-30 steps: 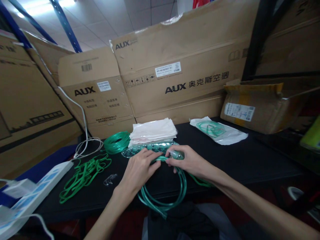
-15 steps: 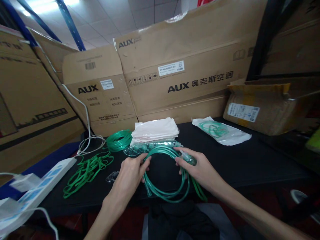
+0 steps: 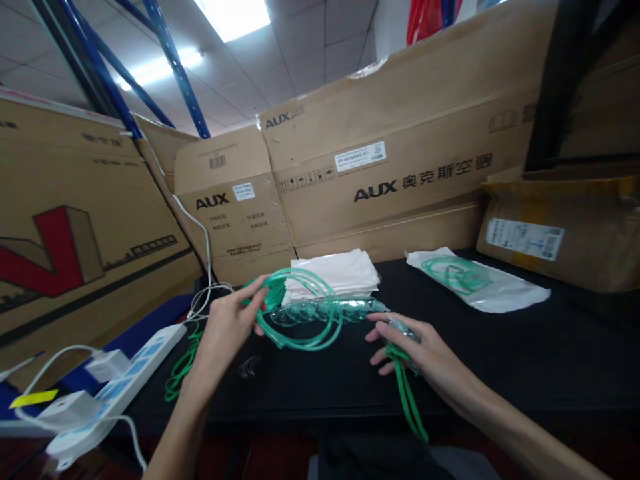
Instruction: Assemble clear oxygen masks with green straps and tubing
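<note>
My left hand [image 3: 227, 327] is closed on a coil of green tubing [image 3: 320, 313] and holds it up above the black table [image 3: 500, 353]. My right hand [image 3: 420, 353] grips a clear connector piece with a green strap [image 3: 407, 393] hanging from it toward me. Behind the coil lie a row of clear masks [image 3: 320, 310] and a stack of white bags [image 3: 340, 273].
A sealed bag with green tubing [image 3: 475, 283] lies at the right back. Loose green straps [image 3: 183, 363] and a small clear part [image 3: 249, 366] lie at the left. A white power strip [image 3: 115, 393] with plugs sits left. Large AUX cartons [image 3: 380, 180] wall the back.
My left hand lifted the tubing coil up and to the left. My right hand stayed low with the connector and strap. The camera tilted up and turned left.
</note>
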`<act>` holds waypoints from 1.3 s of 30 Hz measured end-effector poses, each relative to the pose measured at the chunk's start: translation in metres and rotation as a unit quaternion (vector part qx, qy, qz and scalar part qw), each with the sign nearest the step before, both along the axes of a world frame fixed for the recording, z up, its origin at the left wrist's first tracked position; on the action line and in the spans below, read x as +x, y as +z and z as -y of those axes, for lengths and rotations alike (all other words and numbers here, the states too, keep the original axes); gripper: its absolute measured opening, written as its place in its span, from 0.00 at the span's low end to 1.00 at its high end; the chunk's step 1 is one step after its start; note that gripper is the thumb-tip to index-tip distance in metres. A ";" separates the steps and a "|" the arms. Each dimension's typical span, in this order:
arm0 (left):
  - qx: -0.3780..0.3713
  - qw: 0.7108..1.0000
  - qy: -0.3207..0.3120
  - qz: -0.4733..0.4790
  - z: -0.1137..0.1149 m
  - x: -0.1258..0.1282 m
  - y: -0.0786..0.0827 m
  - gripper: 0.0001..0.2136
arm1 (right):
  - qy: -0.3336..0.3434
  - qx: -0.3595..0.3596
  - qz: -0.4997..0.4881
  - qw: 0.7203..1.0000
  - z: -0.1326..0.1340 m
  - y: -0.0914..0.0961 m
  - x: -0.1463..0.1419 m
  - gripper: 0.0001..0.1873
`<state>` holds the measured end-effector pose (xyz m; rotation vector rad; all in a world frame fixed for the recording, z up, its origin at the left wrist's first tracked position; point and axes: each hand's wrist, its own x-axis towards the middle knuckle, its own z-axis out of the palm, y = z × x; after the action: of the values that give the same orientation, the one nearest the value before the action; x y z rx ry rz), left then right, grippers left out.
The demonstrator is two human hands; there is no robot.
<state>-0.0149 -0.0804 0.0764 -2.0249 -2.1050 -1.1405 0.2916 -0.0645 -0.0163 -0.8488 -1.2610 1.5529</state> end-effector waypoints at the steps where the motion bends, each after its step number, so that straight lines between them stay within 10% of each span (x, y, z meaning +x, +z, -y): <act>1: 0.018 0.999 0.034 0.008 -0.006 -0.015 0.005 0.26 | 0.000 0.002 -0.001 1.000 -0.001 -0.002 0.001 0.31; 10: -0.020 0.973 0.221 0.063 -0.088 -0.110 0.003 0.23 | 0.018 0.037 0.045 0.998 0.003 -0.004 0.000 0.29; 17: -0.121 0.960 0.251 0.023 -0.120 -0.114 -0.022 0.09 | 0.022 0.046 0.057 0.997 0.004 -0.004 0.001 0.29; 23: -0.126 0.954 0.271 -0.016 -0.111 -0.112 -0.015 0.22 | 0.016 0.061 0.063 0.996 0.006 -0.003 0.002 0.27; 27: -0.035 0.962 0.266 -0.047 -0.079 -0.075 -0.003 0.28 | 0.019 0.056 0.028 0.998 0.006 -0.003 0.002 0.27; 30: 0.089 0.987 0.130 -0.019 -0.038 -0.008 -0.008 0.22 | 0.028 0.036 -0.024 0.999 0.006 -0.001 0.001 0.27; 35: -0.034 0.973 -0.226 0.023 0.019 0.105 -0.050 0.14 | 0.002 -0.010 -0.087 0.996 0.008 0.004 -0.014 0.24; 39: -0.050 0.963 -0.237 0.121 0.016 0.133 -0.082 0.11 | -0.025 -0.037 -0.100 0.994 0.008 0.004 -0.022 0.24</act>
<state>0.1182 -0.0966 -0.0051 -2.6589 -1.8480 -1.4277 0.2695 -0.0721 -0.0119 -0.7450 -1.0369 1.6086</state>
